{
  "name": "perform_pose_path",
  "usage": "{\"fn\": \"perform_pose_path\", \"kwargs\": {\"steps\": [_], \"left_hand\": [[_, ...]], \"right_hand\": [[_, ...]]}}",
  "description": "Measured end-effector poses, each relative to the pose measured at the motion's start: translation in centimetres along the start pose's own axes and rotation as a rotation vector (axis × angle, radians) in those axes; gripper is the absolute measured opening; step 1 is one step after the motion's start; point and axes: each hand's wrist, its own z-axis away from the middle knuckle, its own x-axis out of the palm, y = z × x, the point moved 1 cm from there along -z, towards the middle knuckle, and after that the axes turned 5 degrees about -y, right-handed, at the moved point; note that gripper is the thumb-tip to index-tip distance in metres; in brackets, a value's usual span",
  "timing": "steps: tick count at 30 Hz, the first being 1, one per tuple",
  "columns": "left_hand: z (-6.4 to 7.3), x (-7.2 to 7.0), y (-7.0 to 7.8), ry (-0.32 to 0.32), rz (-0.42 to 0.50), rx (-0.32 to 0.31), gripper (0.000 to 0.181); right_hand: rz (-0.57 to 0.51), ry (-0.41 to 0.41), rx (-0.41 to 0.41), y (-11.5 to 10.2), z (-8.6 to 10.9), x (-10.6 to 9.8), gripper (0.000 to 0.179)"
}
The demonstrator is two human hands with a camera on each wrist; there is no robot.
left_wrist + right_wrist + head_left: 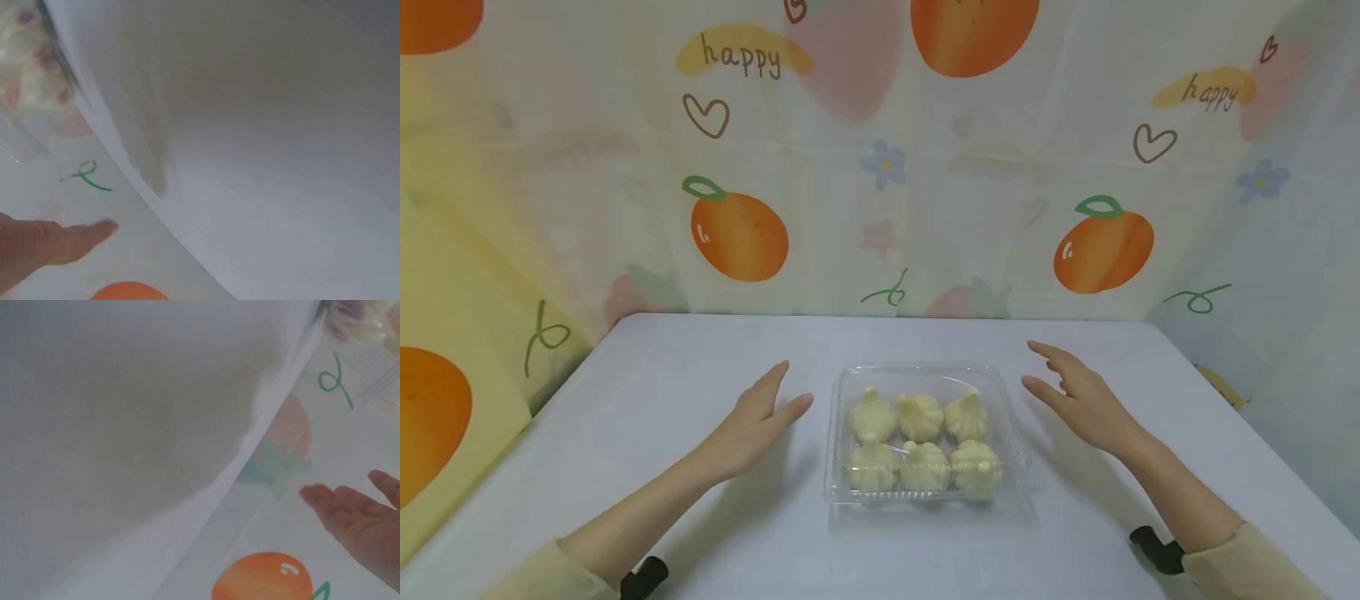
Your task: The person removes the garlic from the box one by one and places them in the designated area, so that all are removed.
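A clear plastic box (pixel 917 375) sits on the white table, holding several pale pleated buns (pixel 923 467) in two rows. My left hand (pixel 752 429) hovers to the left of the box, thumb and fingers extended and apart from it. On the opposite side, my right hand (pixel 1086 404) is held in the air with its fingers spread and nothing in them. Part of the left hand (pixel 50 244) shows at the lower left of the left wrist view, with buns (pixel 34 81) in the upper corner. The right wrist view catches the right hand's fingers (pixel 337 503) and buns (pixel 365 322).
The white tabletop (pixel 760 542) extends around the box. Behind it hangs a curtain (pixel 820 183) printed with oranges, hearts and flowers. A black wrist strap (pixel 1157 550) shows by the right sleeve, and another black strap (pixel 644 577) by the left.
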Motion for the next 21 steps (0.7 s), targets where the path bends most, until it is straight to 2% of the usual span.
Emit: {"fn": "perform_pose_path", "kwargs": {"steps": [5, 9, 12, 16, 21], "left_hand": [[0.9, 0.4, 1.7, -0.114, 0.287, -0.046, 0.078], [1.4, 0.9, 2.6, -0.138, 0.487, -0.066, 0.070], [1.7, 1.3, 2.9, -0.148, 0.607, -0.095, 0.067], [2.0, 2.0, 3.2, -0.152, 0.708, -0.119, 0.068], [2.5, 3.2, 3.5, -0.106, 0.726, -0.116, 0.069]], "right_hand": [[-0.216, -0.058, 0.030, -0.6, 0.0, 0.3, 0.060], [-0.399, -0.098, 0.007, -0.8, 0.0, 0.6, 0.056], [-0.474, -0.121, 0.006, -0.9, -0.1, 0.8, 0.055], [-0.536, -0.143, 0.025, -0.8, -0.3, 1.1, 0.056], [-0.608, -0.176, 0.036, -0.8, -0.6, 1.2, 0.058]]}}
